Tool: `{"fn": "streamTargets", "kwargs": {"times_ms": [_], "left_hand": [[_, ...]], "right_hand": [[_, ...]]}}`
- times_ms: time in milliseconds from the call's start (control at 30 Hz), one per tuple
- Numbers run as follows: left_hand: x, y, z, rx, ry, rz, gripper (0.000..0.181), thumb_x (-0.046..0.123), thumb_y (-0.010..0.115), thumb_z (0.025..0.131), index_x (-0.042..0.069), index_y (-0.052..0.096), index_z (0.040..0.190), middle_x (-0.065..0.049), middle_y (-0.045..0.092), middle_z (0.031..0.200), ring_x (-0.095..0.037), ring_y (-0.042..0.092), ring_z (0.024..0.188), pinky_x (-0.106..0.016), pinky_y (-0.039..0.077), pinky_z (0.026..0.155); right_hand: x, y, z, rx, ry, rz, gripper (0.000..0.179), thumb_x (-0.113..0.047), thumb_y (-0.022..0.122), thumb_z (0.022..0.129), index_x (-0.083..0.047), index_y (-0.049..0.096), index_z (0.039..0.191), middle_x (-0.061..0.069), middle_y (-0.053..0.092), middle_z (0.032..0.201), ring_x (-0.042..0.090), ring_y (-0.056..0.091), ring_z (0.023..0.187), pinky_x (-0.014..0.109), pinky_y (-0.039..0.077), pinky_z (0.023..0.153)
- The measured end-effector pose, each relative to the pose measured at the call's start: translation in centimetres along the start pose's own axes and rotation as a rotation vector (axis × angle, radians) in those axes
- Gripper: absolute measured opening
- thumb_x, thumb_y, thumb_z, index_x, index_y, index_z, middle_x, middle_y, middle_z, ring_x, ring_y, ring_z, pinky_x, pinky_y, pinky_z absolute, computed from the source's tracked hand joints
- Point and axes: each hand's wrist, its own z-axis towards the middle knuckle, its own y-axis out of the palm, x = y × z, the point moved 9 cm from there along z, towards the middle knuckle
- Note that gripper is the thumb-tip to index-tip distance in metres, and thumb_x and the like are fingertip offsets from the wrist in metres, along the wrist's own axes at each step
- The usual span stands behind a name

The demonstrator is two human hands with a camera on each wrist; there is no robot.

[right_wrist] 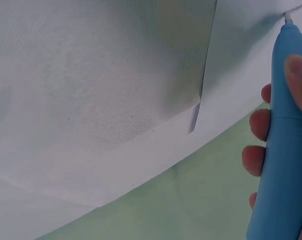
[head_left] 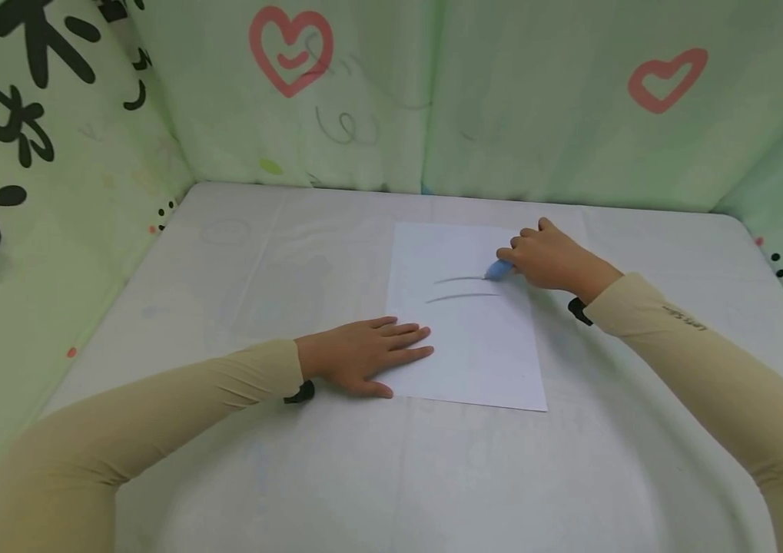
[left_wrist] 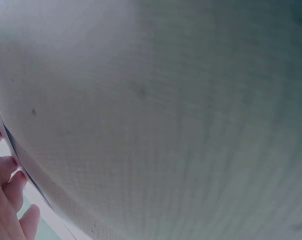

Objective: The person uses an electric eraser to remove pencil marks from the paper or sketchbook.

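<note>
A white sheet of paper (head_left: 474,353) lies on the white-covered table. My left hand (head_left: 366,357) rests flat with spread fingers across the sheet's left edge; some of its fingers (left_wrist: 11,185) show at the lower left of the left wrist view. My right hand (head_left: 550,257) grips a thick blue pen-shaped tool (right_wrist: 285,150) with a narrow metal tip. In the head view, that tip meets the right end of the upper of two thin, dark curved lines on the paper. The lower line (head_left: 462,296) runs roughly parallel to it.
The tabletop (head_left: 294,253) reaches back to a pale green curtain (head_left: 536,130) with red hearts. Another curtain side (head_left: 52,230), with black characters, stands along the left. Dark bands (head_left: 579,311) sit at both wrists, under the sleeve cuffs.
</note>
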Motion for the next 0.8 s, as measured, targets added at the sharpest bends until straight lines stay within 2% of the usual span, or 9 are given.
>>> {"fn": "streamTargets", "kwargs": {"times_ms": [433, 800], "left_hand": [[0.08, -0.10, -0.01, 0.006, 0.000, -0.009, 0.074, 0.055, 0.037, 0.095, 0.015, 0.013, 0.152, -0.007, 0.010, 0.160, -0.021, 0.012, 0.148, -0.041, 0.014, 0.120], [0.16, -0.27, -0.04, 0.014, 0.011, -0.024, 0.074, 0.054, 0.039, 0.095, 0.013, 0.015, 0.152, -0.008, 0.012, 0.159, -0.023, 0.014, 0.147, -0.043, 0.015, 0.119]], "right_hand": [[-0.11, 0.06, -0.03, 0.013, -0.017, 0.007, 0.018, -0.011, 0.071, 0.080, -0.008, 0.061, 0.094, 0.011, 0.063, 0.077, 0.027, 0.056, 0.069, 0.039, 0.038, 0.063], [-0.05, 0.21, 0.20, -0.002, -0.007, -0.003, 0.019, -0.012, 0.070, 0.081, -0.007, 0.061, 0.097, 0.013, 0.064, 0.081, 0.028, 0.058, 0.071, 0.042, 0.041, 0.067]]}}
